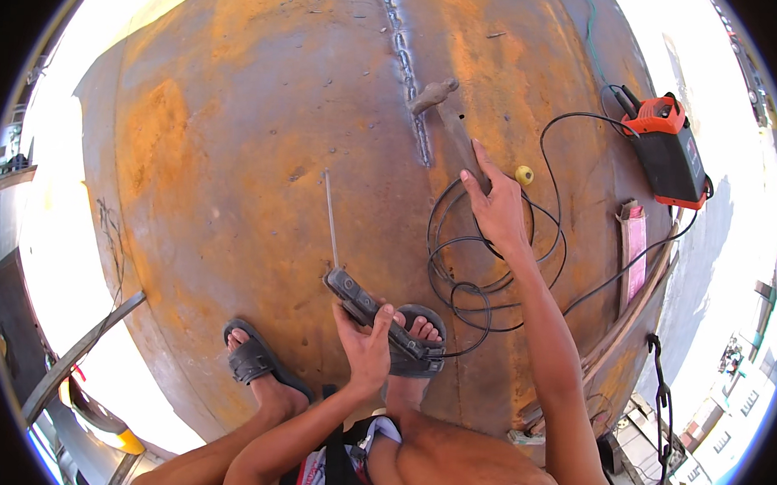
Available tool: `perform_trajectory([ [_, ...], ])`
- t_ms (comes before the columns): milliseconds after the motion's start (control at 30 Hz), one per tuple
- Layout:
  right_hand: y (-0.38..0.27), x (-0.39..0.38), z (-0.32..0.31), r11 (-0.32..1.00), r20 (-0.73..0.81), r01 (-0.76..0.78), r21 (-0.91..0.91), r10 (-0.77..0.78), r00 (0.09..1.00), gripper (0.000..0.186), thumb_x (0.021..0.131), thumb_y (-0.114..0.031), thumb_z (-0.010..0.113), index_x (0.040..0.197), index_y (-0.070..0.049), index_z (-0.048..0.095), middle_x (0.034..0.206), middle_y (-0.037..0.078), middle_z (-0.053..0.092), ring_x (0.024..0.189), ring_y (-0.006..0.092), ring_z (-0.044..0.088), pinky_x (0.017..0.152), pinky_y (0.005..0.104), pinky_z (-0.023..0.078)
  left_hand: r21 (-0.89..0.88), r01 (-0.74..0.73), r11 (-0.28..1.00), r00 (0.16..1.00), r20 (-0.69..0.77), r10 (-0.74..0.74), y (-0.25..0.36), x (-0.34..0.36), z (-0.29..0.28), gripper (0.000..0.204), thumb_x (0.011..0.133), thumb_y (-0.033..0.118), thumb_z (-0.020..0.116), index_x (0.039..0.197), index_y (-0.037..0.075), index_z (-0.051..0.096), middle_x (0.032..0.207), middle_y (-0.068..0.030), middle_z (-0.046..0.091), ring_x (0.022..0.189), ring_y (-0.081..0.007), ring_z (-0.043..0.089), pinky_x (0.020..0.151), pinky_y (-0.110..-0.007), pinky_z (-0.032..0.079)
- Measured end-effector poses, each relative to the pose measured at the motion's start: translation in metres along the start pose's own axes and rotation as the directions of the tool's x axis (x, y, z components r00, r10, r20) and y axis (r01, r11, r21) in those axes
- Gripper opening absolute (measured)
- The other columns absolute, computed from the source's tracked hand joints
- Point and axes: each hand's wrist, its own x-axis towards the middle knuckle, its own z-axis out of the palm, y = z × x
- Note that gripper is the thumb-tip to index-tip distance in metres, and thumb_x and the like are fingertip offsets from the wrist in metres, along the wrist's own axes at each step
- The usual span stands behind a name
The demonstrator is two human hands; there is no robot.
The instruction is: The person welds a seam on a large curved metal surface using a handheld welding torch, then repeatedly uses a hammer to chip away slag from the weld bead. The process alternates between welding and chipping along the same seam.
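My left hand (367,346) is wrapped round a black welding electrode holder (352,291), and a thin grey welding rod (331,214) sticks up from its jaws. The holder's rear end lies over my right sandal. With my right hand (499,211) I grip the handle of a hammer (460,140). Its head rests at or just above the lower part of a silvery weld bead (403,57); contact is hard to tell. Under everything spreads a rust-stained steel plate (228,149).
A red and black welding machine (670,151) stands at the right edge. Black cable (444,271) lies coiled beside my right foot. Nearby are a small yellow round object (524,175) and a pink packet (633,253). My sandaled feet stand on the curved plate, whose sides drop off.
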Motion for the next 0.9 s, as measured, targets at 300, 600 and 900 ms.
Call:
perform_trajectory([
  [300, 0.012, -0.003, 0.004, 0.995, -0.042, 0.079, -0.057, -0.081, 0.996, 0.058, 0.106, -0.023, 0.071, 0.16, -0.006, 0.055, 0.104, 0.031, 0.075, 0.084, 0.0458, 0.07, 0.081, 0.0448, 0.055, 0.094, -0.048, 0.994, 0.998, -0.039, 0.051, -0.001, 0.01, -0.01, 0.031, 0.104, 0.004, 0.074, 0.125, 0.003, 0.052, 0.11, -0.0083, 0.063, 0.097, -0.0188, 0.069, 0.091, -0.035, 0.058],
  [600, 0.018, 0.001, -0.002, 0.994, -0.051, 0.102, -0.044, -0.104, 0.993, 0.058, 0.106, -0.024, 0.071, 0.16, -0.011, 0.057, 0.091, 0.029, 0.071, 0.071, 0.0404, 0.063, 0.075, 0.0448, 0.052, 0.101, -0.079, 0.992, 0.996, -0.026, 0.082, -0.009, 0.014, -0.016, 0.031, 0.104, 0.005, 0.074, 0.125, 0.002, 0.053, 0.113, -0.0088, 0.063, 0.099, -0.0194, 0.069, 0.091, -0.036, 0.059],
  [900, 0.005, -0.003, 0.002, 0.998, -0.063, 0.045, -0.052, -0.048, 0.997, 0.058, 0.105, -0.023, 0.073, 0.159, -0.01, 0.057, 0.091, 0.029, 0.07, 0.069, 0.0396, 0.059, 0.072, 0.0441, 0.051, 0.135, -0.11, 0.985, 0.994, -0.011, 0.112, -0.009, 0.018, -0.015, 0.032, 0.104, 0.005, 0.075, 0.126, 0.002, 0.053, 0.11, -0.0085, 0.063, 0.096, -0.0196, 0.069, 0.09, -0.035, 0.058],
])
